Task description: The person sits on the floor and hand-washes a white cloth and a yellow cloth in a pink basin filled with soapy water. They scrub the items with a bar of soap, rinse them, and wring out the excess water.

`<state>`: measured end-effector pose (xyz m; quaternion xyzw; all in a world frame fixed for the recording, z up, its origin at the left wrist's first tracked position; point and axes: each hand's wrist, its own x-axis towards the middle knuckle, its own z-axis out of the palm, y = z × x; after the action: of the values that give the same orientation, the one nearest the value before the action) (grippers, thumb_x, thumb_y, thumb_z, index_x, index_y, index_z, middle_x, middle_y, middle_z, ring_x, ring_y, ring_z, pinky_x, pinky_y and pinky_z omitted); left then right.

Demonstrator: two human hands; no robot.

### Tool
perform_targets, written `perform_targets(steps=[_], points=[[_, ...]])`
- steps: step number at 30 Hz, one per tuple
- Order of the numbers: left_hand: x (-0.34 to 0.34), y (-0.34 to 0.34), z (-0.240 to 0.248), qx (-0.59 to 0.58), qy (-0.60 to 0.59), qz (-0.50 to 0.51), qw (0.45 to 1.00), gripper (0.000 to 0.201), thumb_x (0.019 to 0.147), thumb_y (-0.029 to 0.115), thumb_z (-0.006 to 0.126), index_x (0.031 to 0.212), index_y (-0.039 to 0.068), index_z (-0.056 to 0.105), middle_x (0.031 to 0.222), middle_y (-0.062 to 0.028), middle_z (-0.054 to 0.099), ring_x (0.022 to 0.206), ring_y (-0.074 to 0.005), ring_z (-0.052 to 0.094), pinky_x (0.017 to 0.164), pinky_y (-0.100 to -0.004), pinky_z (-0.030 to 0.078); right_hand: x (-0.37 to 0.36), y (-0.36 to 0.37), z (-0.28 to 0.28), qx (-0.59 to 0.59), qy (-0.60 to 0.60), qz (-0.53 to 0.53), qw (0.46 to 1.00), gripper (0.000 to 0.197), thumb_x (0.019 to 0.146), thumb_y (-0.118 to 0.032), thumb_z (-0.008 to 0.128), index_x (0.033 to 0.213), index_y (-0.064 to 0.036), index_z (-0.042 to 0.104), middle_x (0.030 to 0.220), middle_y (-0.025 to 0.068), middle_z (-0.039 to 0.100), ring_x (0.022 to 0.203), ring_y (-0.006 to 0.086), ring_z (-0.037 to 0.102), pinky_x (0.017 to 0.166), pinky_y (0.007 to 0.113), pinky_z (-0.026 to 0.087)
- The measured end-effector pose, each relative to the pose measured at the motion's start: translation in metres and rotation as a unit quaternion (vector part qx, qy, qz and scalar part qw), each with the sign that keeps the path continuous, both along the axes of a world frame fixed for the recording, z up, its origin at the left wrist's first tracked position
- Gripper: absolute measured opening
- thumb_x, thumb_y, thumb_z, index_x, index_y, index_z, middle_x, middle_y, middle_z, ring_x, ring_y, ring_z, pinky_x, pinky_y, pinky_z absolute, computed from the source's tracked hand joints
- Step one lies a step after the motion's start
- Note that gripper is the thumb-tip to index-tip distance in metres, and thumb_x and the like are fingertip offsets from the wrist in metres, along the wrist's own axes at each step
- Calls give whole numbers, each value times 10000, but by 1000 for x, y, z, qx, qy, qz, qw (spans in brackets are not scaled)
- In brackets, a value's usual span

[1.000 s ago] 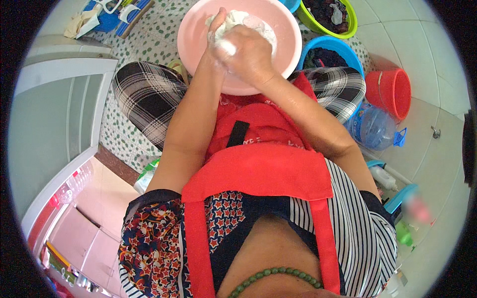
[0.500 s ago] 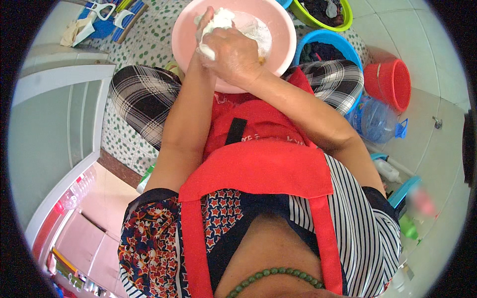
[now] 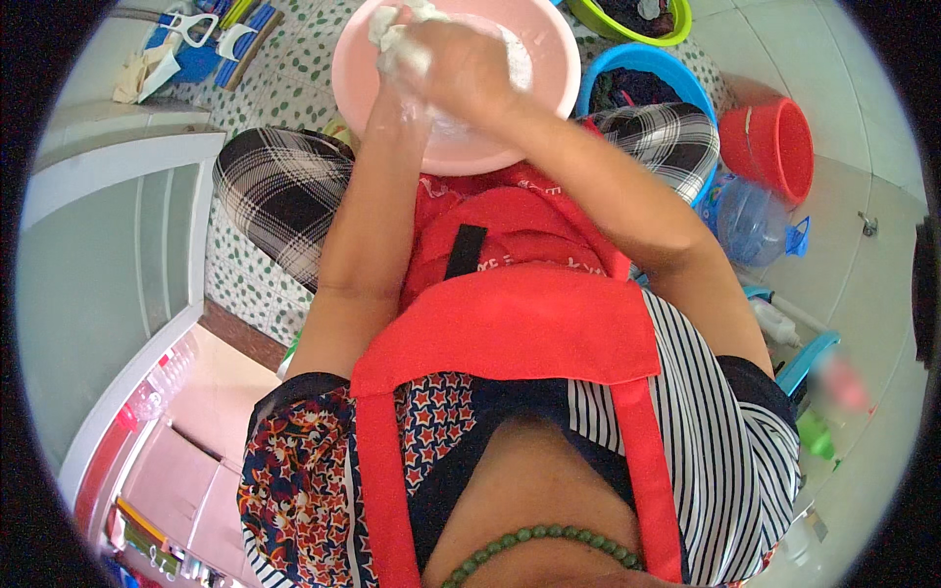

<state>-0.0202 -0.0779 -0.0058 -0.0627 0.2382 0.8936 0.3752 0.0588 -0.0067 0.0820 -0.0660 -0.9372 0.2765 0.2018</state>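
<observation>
Over a pink basin between my knees, both hands work a wet white cloth. My left hand is closed round the cloth, which bunches up past its fingers. Blurred by motion, my right hand presses against the cloth from the right, its fingers curled onto it. White suds or water show in the basin behind the right hand; what lies under the hands is hidden.
Right of the basin stand a blue tub with dark laundry, a green tub with more clothes, a red bucket and a large clear bottle. At left are a glazed door and blue-handled cleaning tools.
Both hands have moved slightly up, away from my body, with the cloth. My right hand has shifted over the cloth and is now blurred. The whole view has tilted a little.
</observation>
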Motion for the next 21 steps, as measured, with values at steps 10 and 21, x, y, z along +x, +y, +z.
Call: perform_targets(steps=[10,21], points=[[-16,7,81,21,254,65,965,351,938,323,499,1094,16,566,960,-84,639,894,-221,627,800,-379,518,-6,61,22,-87,211,15,974,220,804,-189,635,924,-11,586,896,190,570,906,357,541,790,407,444],[24,27,28,-109,-74,2,991,662,923,576,376,1270,14,423,1236,-184,505,1104,-304,533,928,-428,456,17,41,-53,-116,-24,117,986,496,824,-320,636,1287,-203,507,1315,171,483,1222,368,447,1024,415,366]])
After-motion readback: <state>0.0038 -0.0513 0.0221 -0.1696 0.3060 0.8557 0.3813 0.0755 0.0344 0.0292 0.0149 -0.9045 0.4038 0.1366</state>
